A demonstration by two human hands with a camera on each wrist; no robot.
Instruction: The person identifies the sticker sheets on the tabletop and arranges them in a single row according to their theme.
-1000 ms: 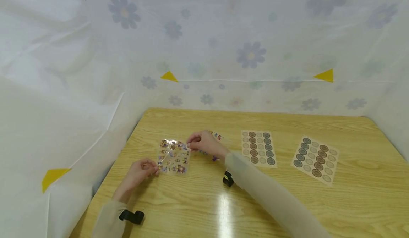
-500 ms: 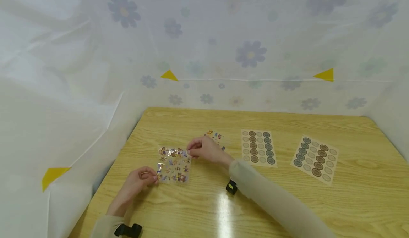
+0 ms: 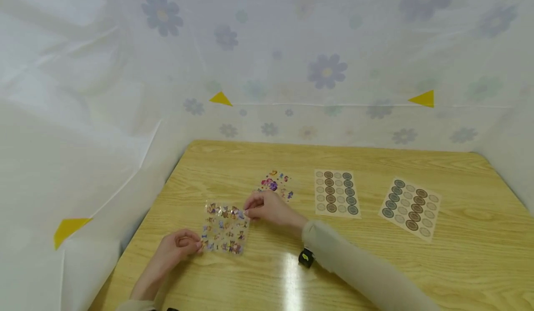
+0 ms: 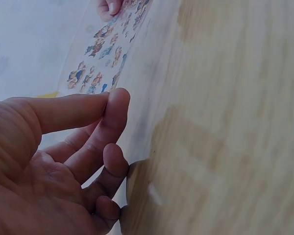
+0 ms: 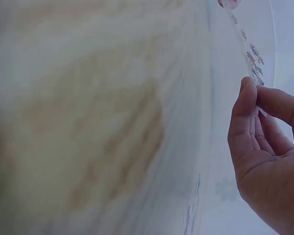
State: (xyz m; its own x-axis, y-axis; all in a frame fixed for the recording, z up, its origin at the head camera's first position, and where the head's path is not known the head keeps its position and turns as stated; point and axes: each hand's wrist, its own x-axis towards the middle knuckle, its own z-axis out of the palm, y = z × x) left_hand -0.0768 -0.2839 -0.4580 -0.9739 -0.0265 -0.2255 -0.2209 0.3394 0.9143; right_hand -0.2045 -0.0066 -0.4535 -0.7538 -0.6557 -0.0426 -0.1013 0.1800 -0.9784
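Observation:
A clear sticker sheet [image 3: 225, 230] printed with small cartoon figures is held above the wooden table. My left hand [image 3: 173, 253] pinches its lower left corner between thumb and forefinger. At the upper right corner, my right hand [image 3: 271, 211] pinches it the same way. In the left wrist view, the sheet [image 4: 105, 49] runs away from the left fingertips at a slant. The right wrist view shows it nearly edge-on [image 5: 254, 58] at the right thumb and forefinger. Just beyond the right hand lies another clear sticker sheet [image 3: 273, 183] with colourful figures, partly covered by that hand.
Two beige sheets of round stickers lie to the right: one nearly straight [image 3: 337, 193], the other turned at an angle [image 3: 410, 207]. A white flowered curtain [image 3: 288, 70] stands behind the wooden table [image 3: 359, 264], and white sheeting [image 3: 83, 162] hangs along the left.
Both hands have moved toward the person, bringing the held sticker sheet nearer the table's front. More of the colourful sheet behind the right hand now shows. The round-sticker sheets have stayed put.

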